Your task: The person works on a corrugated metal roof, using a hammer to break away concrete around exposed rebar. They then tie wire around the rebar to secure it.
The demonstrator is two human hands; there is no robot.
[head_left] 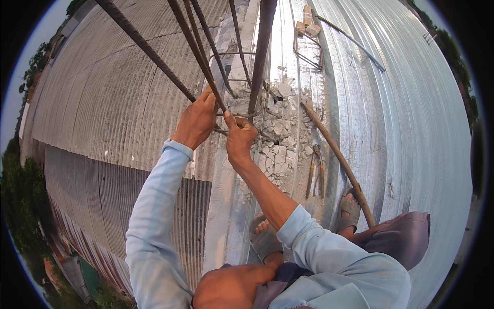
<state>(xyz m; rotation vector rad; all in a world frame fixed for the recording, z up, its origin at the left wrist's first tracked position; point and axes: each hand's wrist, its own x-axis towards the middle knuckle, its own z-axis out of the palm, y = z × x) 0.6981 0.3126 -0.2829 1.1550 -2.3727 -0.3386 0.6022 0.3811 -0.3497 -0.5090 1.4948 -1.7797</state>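
Several ribbed steel rebars [146,49] rise from a broken concrete column base, with thin steel stirrups [234,53] around them. My left hand [197,119] is closed at the lower part of a thinner rebar [201,50], its fingertips against the bar. Just right of it, my right hand [241,138] is closed in a pinch beside the lowest stirrup, thumb up by that same rebar. What lies between the right fingers is hidden. Orange-handled nippers [316,170] rest on the rubble to the right of my hands.
Broken concrete pieces [278,159] lie around the column base. A wooden stick [334,147] slants across the metal roof [411,154] by my sandalled feet. Farther off are loose bent stirrups [309,54], small blocks [307,23] and a dark rod [352,41]. Grey corrugated sheets [113,103] cover the left.
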